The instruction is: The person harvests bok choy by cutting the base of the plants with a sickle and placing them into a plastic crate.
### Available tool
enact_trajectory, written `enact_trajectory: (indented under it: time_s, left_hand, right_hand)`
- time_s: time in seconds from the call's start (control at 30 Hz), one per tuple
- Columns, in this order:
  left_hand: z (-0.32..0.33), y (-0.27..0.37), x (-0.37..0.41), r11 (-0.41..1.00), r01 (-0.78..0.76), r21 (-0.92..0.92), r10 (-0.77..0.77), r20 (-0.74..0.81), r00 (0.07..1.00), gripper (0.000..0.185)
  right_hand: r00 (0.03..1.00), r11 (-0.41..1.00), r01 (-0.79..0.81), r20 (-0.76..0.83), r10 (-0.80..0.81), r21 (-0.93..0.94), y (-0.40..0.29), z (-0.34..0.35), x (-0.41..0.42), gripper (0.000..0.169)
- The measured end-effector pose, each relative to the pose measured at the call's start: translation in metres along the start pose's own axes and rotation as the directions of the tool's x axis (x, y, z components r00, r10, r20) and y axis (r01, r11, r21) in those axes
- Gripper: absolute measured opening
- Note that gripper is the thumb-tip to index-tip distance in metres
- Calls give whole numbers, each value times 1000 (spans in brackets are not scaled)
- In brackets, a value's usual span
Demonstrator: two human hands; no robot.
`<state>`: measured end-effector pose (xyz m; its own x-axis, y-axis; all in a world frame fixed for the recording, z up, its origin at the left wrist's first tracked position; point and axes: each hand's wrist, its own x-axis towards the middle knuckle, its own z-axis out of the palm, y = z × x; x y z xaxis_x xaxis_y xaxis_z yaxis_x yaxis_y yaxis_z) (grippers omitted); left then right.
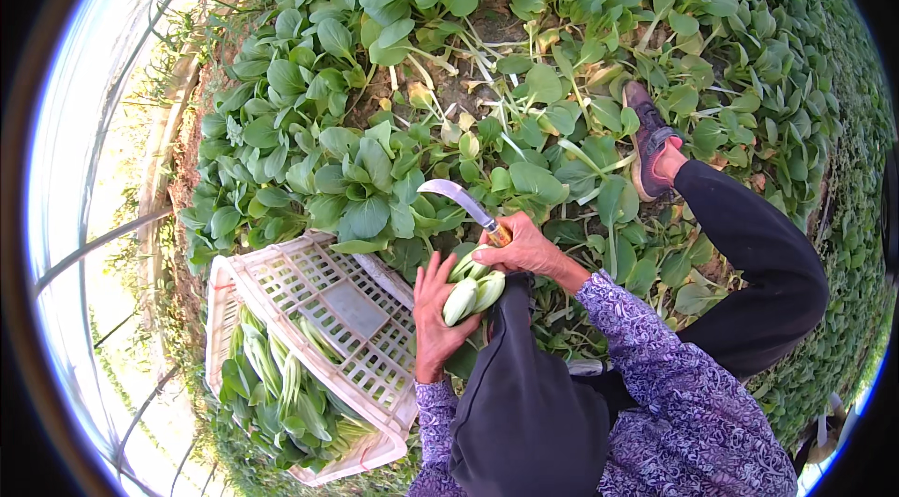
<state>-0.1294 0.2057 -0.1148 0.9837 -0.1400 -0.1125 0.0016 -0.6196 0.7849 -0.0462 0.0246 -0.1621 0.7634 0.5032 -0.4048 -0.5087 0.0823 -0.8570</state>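
My left hand (437, 314) is wrapped around a small bunch of bok choy (472, 292), its pale stem bases facing me, in front of my bent knee. A sickle (460, 201) with a curved metal blade and a yellowish handle is held in my right hand (525, 253). The blade points away to the upper left. Fingers of my right hand also touch the bunch at its upper edge. Left of my left hand stands a white plastic crate (355, 307), tilted in view, with harvested bok choy (281, 385) inside.
Growing bok choy (365, 177) spreads ahead and to both sides. Cut leaves and yellowed stalks litter the soil (456, 93) ahead. My shoe (650, 142) rests among plants on the right. Plastic sheeting and curved hoops (105, 248) run along the left.
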Motion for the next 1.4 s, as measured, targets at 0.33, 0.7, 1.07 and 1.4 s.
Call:
enact_trajectory:
  time_s: [0.33,0.7,1.07,1.4]
  left_hand:
    - [-13,-45,-32,507,352,-787,-561,9,827,72]
    - [-13,-41,30,365,304,-880,-498,92,862,85]
    - [14,-55,61,337,403,-851,-610,129,782,79]
    - [-23,-13,103,691,508,-514,-335,394,856,59]
  right_hand:
    - [973,551,194,230,-4,-812,11,-56,13,42]
    - [893,776,-55,-379,-244,-629,26,-79,74,28]
    - [875,320,433,309,-372,-842,-5,-67,65,29]
    - [937,351,212,87,-339,-912,32,-93,105,24]
